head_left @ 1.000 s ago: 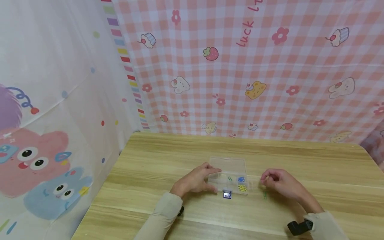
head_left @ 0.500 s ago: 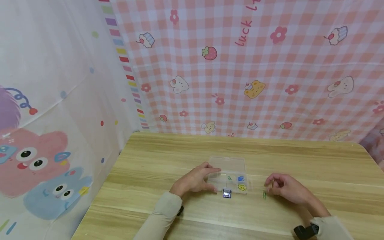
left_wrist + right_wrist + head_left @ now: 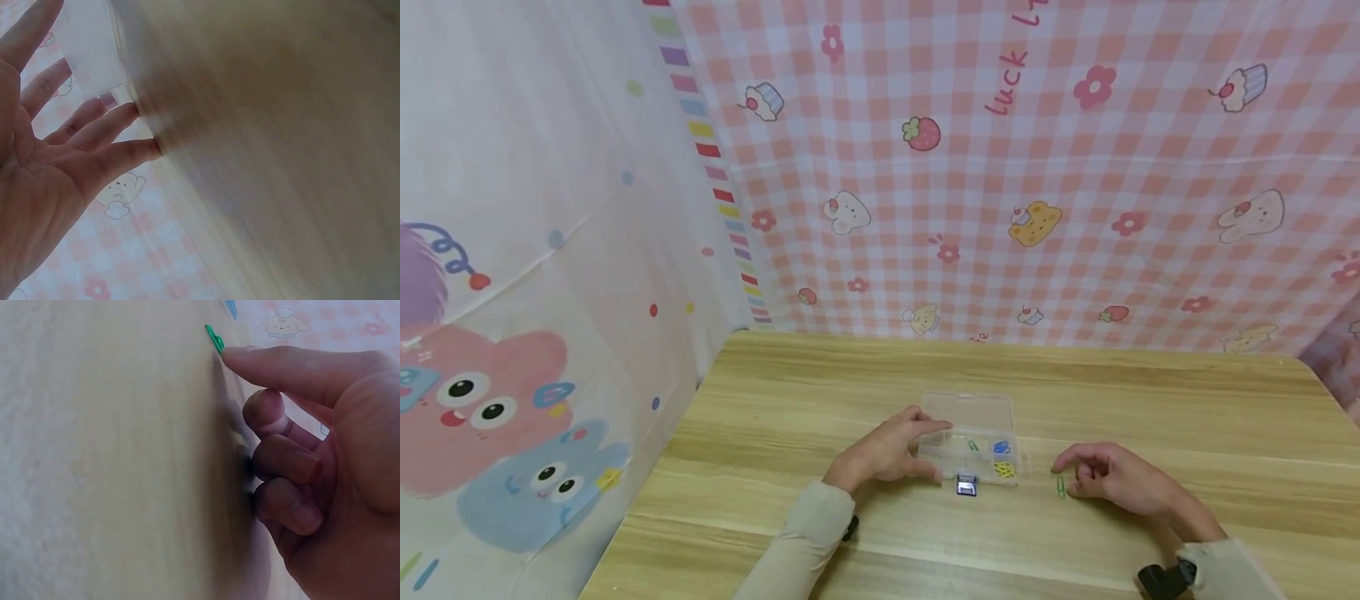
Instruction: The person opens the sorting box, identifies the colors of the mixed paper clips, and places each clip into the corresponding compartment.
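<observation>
A clear plastic compartment box (image 3: 955,475) stands on the table with its lid (image 3: 981,408) tipped back. Blue paper clips (image 3: 1002,448), yellow paper clips (image 3: 1004,470) and a green paper clip (image 3: 973,446) lie in its compartments. At the box's left end rests my left hand (image 3: 891,446), thumb by the front wall and forefinger by the lid hinge; its fingers (image 3: 115,128) look straight and spread. Another green paper clip (image 3: 1061,487) lies right of the box. My right hand (image 3: 1120,477) has thumb and forefinger apart around this clip, the thumb's tip right at it.
A blue latch (image 3: 967,486) sticks out from the box's front. Wood-grain table (image 3: 820,375) surrounds the box. Behind hangs a pink checked cloth (image 3: 887,167), and a printed white cloth (image 3: 587,333) hangs at the left.
My right hand has moved back toward me and slightly right, to the loose green paper clip, and its thumb and forefinger have spread. My left hand stays at the box.
</observation>
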### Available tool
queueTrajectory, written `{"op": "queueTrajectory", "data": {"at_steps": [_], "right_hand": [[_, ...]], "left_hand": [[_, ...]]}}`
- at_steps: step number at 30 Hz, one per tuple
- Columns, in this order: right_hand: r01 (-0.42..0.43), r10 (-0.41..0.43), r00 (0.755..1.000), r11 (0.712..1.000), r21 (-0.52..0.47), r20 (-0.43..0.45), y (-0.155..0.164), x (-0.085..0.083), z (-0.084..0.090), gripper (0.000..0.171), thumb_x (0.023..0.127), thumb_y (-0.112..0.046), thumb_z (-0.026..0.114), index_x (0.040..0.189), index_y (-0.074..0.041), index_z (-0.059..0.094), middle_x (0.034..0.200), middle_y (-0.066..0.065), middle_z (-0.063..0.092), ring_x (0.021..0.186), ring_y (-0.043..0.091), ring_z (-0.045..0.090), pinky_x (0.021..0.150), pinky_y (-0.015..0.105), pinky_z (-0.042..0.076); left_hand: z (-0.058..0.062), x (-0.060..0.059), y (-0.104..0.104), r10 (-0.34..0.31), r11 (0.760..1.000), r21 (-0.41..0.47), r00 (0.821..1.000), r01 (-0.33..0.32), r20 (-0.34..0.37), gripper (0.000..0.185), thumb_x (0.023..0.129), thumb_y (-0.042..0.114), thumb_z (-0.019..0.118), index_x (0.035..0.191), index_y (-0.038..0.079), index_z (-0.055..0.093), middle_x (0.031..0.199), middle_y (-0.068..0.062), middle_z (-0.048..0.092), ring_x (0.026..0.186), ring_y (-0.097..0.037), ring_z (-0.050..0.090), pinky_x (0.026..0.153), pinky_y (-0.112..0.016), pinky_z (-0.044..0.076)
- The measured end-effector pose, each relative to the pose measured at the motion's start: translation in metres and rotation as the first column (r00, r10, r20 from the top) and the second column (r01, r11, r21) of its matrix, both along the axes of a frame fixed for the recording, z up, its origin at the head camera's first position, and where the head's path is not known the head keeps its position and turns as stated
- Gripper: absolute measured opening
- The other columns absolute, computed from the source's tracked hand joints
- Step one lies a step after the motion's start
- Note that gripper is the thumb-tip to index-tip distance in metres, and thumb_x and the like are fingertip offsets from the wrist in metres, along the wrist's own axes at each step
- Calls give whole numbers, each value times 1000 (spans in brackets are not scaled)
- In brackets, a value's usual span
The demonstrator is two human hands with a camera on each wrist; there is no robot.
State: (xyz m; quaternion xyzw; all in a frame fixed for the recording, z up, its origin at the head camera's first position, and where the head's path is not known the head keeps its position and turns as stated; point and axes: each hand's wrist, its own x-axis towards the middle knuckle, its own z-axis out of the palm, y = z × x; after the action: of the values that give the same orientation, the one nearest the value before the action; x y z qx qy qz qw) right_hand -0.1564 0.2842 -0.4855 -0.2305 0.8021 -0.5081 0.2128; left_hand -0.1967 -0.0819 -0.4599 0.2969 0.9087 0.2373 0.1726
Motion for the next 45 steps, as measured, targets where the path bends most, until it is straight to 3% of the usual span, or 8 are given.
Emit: {"op": "queueTrajectory", "data": {"at_steps": [9, 15, 21, 30, 45], "right_hand": [[-9, 10, 1000, 1000, 3, -17, 0, -1, -3, 21, 91, -7, 69, 111, 0, 69, 74, -5, 51, 65, 1, 45, 54, 22, 39], [36, -36, 999, 999, 33, -11, -3, 0, -4, 16, 90, -8, 71, 104, -2, 71, 71, -4, 54, 63, 1, 46, 53, 21, 39], [33, -33, 999, 999, -2, -33, -4, 1, -7, 8, 89, -5, 70, 97, 0, 69, 69, -5, 53, 62, 1, 45, 54, 21, 38], [54, -54, 999, 996, 66, 3, -5, 0, -5, 8, 90, -7, 70, 94, -1, 67, 70, -5, 52, 63, 2, 46, 56, 19, 38], [65, -69, 996, 996, 55, 61, -7, 0, -3, 8, 92, -2, 66, 94, 6, 64, 73, -1, 53, 65, 3, 47, 57, 19, 38]], "left_hand": [[3, 1, 0, 10, 1000, 0, 1000, -10, 9, 74, 82, 40, 79, 148, 27, 48, 136, 0, 48, 123, -16, 50, 105, -34, 43], [2, 1, 1, 7, 1000, -3, 1000, -7, 8, 74, 82, 41, 79, 148, 27, 48, 136, 0, 48, 123, -16, 50, 106, -34, 43], [2, 1, 0, 6, 1000, 0, 1000, -6, 7, 74, 82, 40, 79, 148, 26, 48, 136, 0, 48, 124, -16, 50, 106, -34, 43], [1, 0, 0, 16, 1000, 4, 1000, -16, 17, 74, 82, 40, 80, 148, 27, 48, 135, 0, 48, 123, -15, 50, 105, -34, 43], [1, 1, 0, 21, 1000, 17, 1000, -21, 21, 74, 81, 39, 80, 147, 27, 49, 134, 1, 48, 122, -15, 50, 105, -34, 43]]}}
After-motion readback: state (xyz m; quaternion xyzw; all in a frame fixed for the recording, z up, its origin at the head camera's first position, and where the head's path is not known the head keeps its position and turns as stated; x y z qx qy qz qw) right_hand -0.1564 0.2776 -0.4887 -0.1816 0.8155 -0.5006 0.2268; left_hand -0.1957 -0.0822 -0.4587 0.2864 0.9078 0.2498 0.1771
